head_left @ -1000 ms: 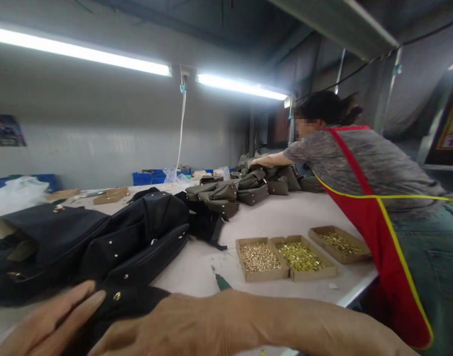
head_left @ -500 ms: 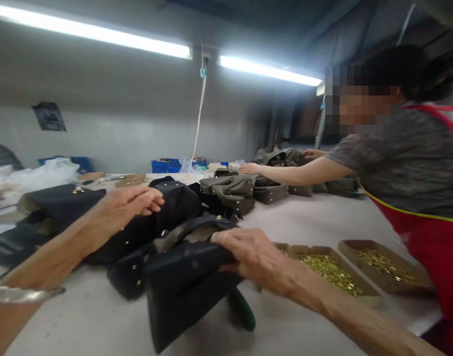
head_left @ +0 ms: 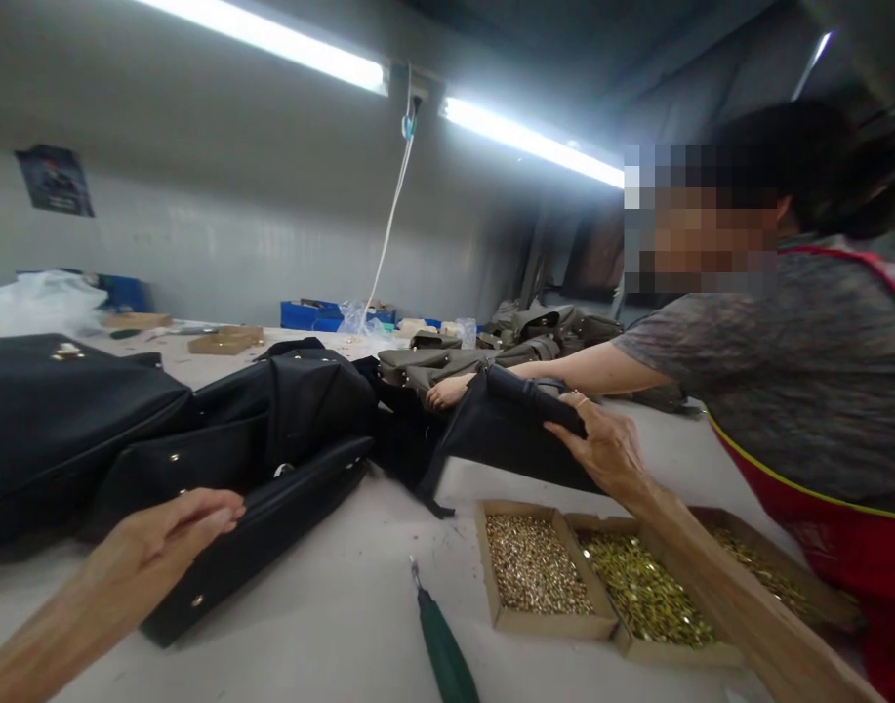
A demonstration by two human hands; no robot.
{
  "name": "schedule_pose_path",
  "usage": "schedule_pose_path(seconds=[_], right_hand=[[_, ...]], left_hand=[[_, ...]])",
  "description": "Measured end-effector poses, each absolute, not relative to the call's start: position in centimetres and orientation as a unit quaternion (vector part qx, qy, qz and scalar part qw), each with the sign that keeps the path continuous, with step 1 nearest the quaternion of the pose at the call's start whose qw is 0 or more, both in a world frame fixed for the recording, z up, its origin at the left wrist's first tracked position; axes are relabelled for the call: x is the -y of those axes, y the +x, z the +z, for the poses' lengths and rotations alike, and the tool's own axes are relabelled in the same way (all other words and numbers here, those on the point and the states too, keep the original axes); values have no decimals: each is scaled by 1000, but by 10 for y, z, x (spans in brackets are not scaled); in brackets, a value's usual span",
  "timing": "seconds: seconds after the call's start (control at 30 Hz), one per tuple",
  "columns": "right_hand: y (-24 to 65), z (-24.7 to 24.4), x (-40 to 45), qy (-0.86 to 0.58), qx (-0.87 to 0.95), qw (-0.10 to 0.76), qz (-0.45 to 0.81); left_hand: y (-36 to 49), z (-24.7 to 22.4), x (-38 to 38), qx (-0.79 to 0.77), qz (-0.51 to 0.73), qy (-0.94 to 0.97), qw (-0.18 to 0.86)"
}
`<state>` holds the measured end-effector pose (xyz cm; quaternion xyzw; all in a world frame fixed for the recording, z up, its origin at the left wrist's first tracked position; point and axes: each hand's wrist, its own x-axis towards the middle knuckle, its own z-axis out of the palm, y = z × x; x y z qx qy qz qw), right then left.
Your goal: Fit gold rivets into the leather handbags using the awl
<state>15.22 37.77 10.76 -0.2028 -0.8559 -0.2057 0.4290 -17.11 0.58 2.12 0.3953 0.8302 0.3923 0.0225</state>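
Note:
My right hand (head_left: 600, 444) grips the rolled upper edge of a black bag piece (head_left: 509, 430), raised over the table at centre right. Close to my left hand (head_left: 176, 532) lie black bags with metal studs (head_left: 261, 498); its fingers are pressed together, and whether anything small is between them cannot be made out. A green-handled tool (head_left: 443, 644) with a thin metal tip rests on the table at the front. The other person's hand (head_left: 447, 392) is beside the far left end of the black piece.
Cardboard trays of small metal parts (head_left: 539, 566) stand at the front right. Grey-green bags (head_left: 425, 364) are piled farther back. A person in a red apron (head_left: 798, 508) leans in from the right. Blue bins (head_left: 307, 315) line the wall.
My right hand has carried the black piece right and away, uncovering the tool and a tray. My left hand has moved down and left. The other person's hand has come nearer.

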Motion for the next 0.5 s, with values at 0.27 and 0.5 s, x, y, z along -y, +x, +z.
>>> schedule_pose_path(seconds=[0.27,0.5], right_hand=[[133,61,-418,-265,916,174,-244],[128,79,-400,-349,896,80,-264]], left_hand=[[-156,1,-3,-844,391,367,-18],[-164,-100,12,-820,355,430,-125]])
